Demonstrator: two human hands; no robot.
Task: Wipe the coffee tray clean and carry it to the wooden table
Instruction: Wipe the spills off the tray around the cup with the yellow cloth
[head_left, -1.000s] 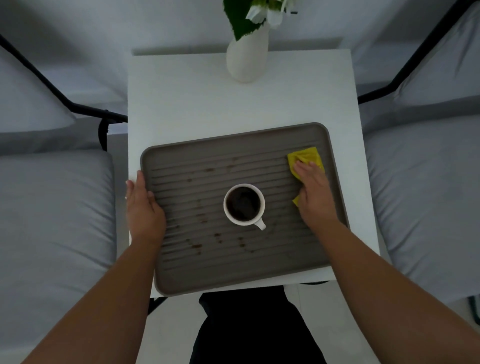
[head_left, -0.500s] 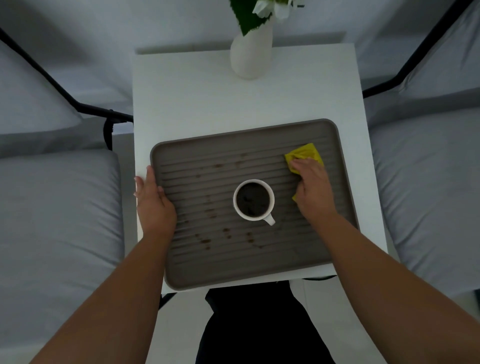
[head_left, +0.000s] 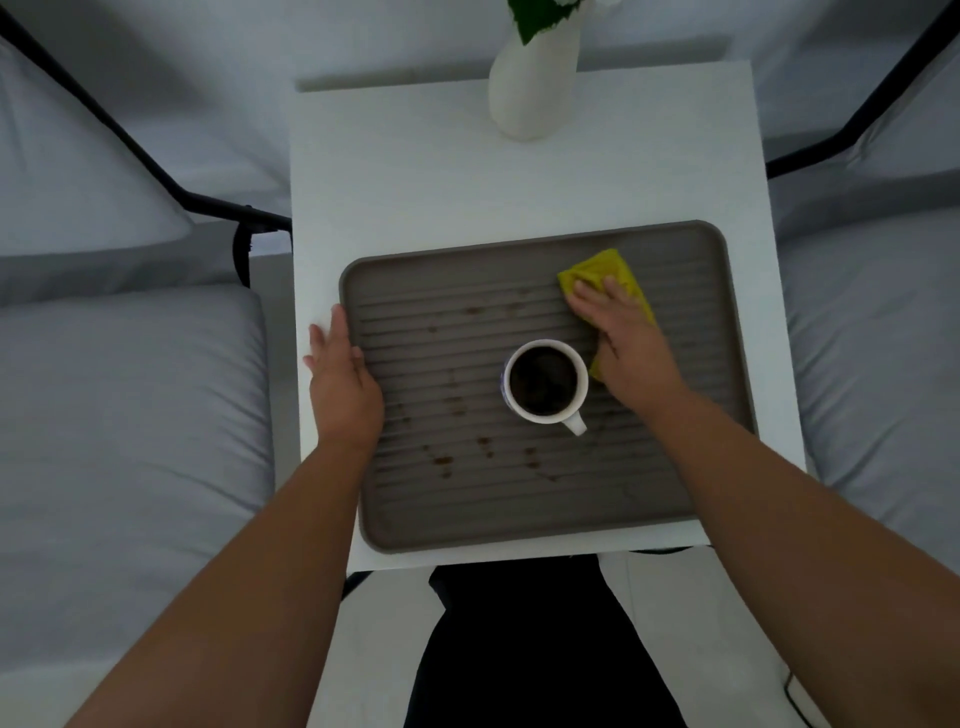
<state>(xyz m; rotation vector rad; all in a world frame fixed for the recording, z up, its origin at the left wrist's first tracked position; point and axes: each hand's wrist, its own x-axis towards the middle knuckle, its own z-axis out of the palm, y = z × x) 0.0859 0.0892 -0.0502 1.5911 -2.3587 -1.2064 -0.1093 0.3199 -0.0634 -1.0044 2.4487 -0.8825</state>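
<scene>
A grey ribbed coffee tray (head_left: 467, 525) lies on a small white table (head_left: 415, 171). Brown coffee spots dot its left and lower middle. A white cup (head_left: 545, 382) of dark coffee stands at the tray's centre, handle toward me. My right hand (head_left: 626, 348) presses flat on a yellow cloth (head_left: 597, 270) at the tray's upper right, just right of the cup. My left hand (head_left: 343, 387) grips the tray's left rim, thumb on top and fingers down the outside.
A white vase (head_left: 532, 83) with green leaves stands at the table's far edge. Grey cushioned chairs with black frames flank the table, one at the left (head_left: 124, 415) and one at the right (head_left: 878, 338). My dark-clothed legs show below the table's near edge.
My right hand and the yellow cloth have slid a little up and left across the tray. My left hand stays on the left rim. The camera view has shifted slightly.
</scene>
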